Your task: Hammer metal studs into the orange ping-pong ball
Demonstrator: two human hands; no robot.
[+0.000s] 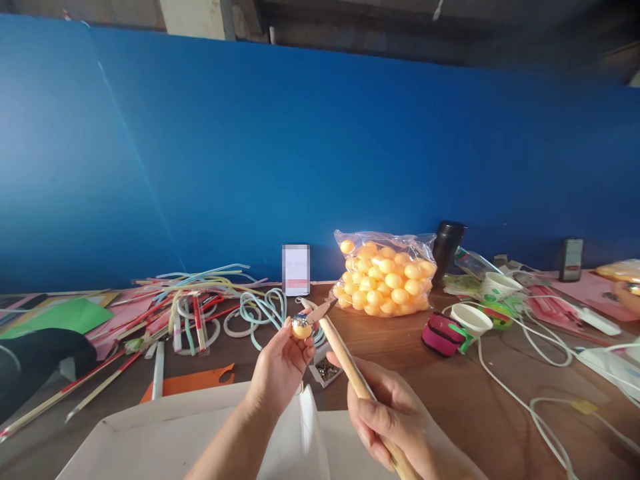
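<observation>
My left hand [281,370] is closed around a small orange ball [302,331], held up between thumb and fingers. Shiny silvery bits cover the ball's upper side; their exact kind is too small to make out. In my right hand [395,417] is a hammer [347,357], gripped by its wooden handle. The hammer's metal head overlaps the ball's right edge in view; I cannot tell whether they touch. Just behind and below my hands lies a small white box [326,375] of tiny metal pieces, partly hidden.
A clear bag of orange balls [385,277] stands against the blue partition [320,147], beside a black bottle [447,247]. Coloured tubes and strips [195,307] spread leftward. Paper cups [471,320], a magenta pouch [443,335] and white cables [510,393] lie right. White board [165,433] sits below my arms.
</observation>
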